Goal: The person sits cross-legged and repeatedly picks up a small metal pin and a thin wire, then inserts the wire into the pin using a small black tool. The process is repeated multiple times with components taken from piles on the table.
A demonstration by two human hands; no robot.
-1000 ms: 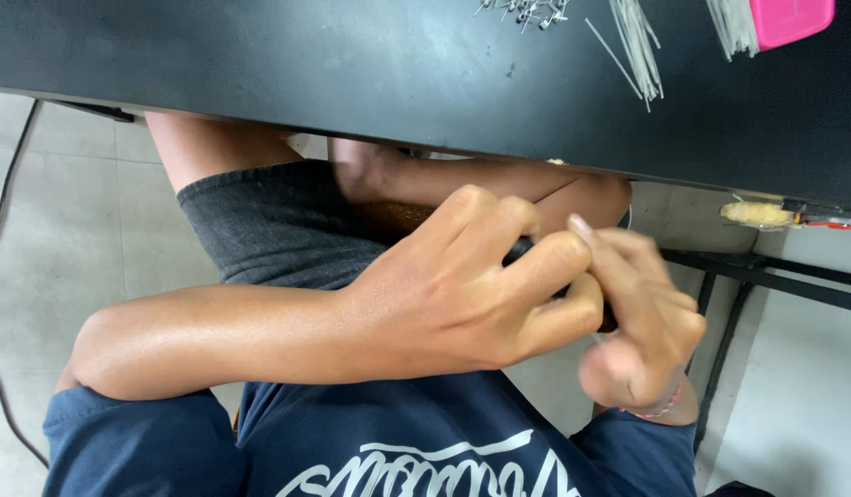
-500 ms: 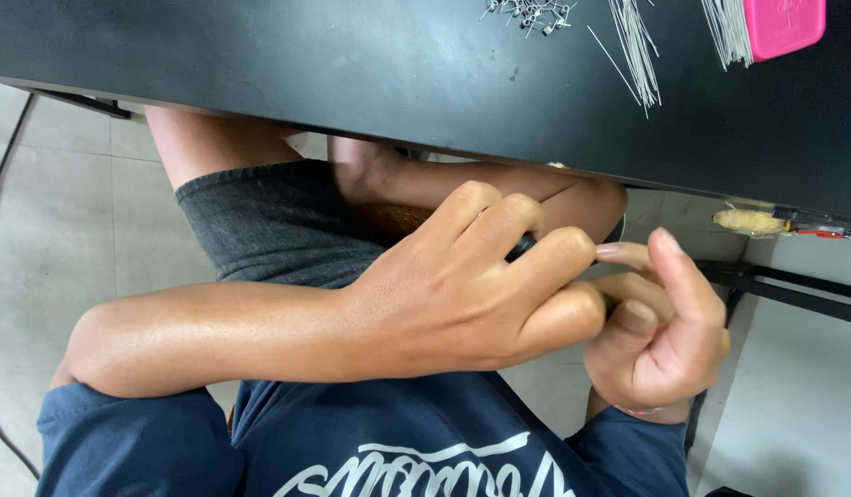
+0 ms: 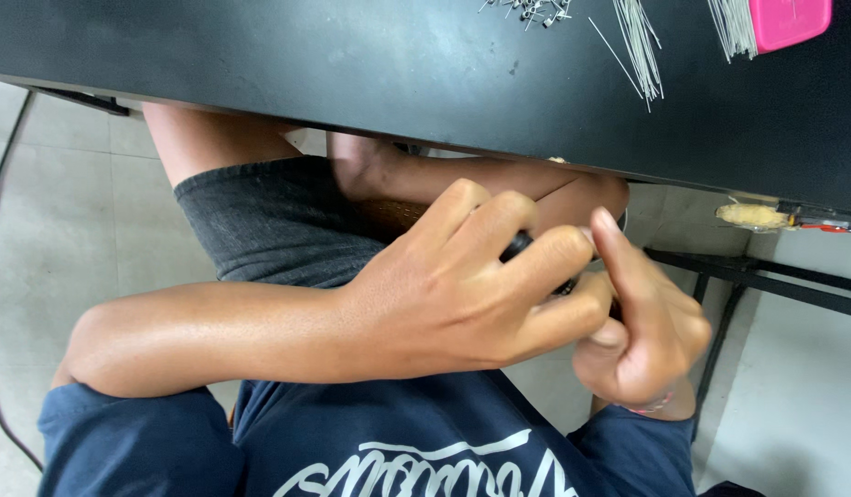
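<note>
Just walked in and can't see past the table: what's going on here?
A seated person has both hands together below the edge of the black table. The left hand is curled around a small black object, mostly hidden, and the right hand presses against it, one finger raised. On the table lie thin white wires, small metal pieces and a pink box.

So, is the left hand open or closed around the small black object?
Closed. The left hand has its fingers curled over the small black object, and only a short part shows between them. The right hand touches it.
</note>
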